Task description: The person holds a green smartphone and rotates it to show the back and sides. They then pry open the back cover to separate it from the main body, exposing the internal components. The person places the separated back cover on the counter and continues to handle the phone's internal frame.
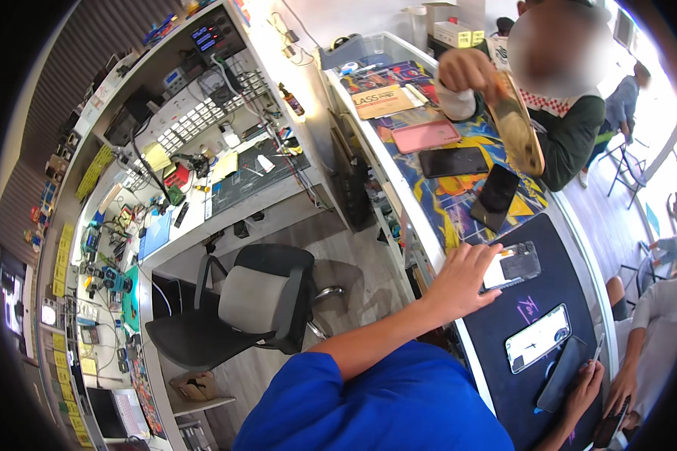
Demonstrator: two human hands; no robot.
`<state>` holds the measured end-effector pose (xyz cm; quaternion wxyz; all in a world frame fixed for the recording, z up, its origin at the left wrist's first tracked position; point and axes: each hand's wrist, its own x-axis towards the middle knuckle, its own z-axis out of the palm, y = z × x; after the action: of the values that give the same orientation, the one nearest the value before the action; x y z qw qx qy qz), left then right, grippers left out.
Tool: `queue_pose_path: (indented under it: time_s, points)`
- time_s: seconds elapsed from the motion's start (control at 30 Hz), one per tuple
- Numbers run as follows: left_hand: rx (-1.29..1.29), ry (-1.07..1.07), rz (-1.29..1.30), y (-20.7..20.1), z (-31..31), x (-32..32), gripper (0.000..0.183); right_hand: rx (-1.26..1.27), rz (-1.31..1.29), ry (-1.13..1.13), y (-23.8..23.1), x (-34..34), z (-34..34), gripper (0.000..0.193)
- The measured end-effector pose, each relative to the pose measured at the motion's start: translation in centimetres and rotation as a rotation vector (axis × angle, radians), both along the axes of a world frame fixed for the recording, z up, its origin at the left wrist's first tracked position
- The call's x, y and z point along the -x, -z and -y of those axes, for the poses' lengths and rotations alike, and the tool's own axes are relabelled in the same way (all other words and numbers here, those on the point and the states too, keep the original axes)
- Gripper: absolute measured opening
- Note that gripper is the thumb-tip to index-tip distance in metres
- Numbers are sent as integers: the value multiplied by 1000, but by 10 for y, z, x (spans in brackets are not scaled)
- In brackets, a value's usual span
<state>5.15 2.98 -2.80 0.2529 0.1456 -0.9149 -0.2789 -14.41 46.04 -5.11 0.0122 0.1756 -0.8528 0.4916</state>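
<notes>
My left hand (465,279) grips the left end of an opened phone (520,263), its dark rear part and a pale inner section showing. At the lower right, my right hand (585,385) closes round a thin metal-looking tool (599,347) that points away from me; its exact kind is too small to tell. Right beside those fingers lies a dark phone-shaped panel (558,377). Between both hands rests a white phone back or frame (538,338) with a camera cutout, flat on the black mat (493,331).
Farther along the counter lie two dark phones (453,161) (495,197), a pink phone case (426,137) and a tan envelope (384,101) on a colourful mat. A person (572,128) stands opposite; another person's hand (622,391) holds a phone. An office chair (252,301) and cluttered workbench (259,177) stand left.
</notes>
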Motion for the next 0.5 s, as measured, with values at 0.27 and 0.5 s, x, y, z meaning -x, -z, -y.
queue_pose_path:
  time_s: [0.27,0.5]
  points:
    - [0,5,-4,1,-24,13,90,49,25,-38,7,8,-7,27]
    - [-66,5,-158,0,-23,9,74,141,-19,123,18,13,-9,30]
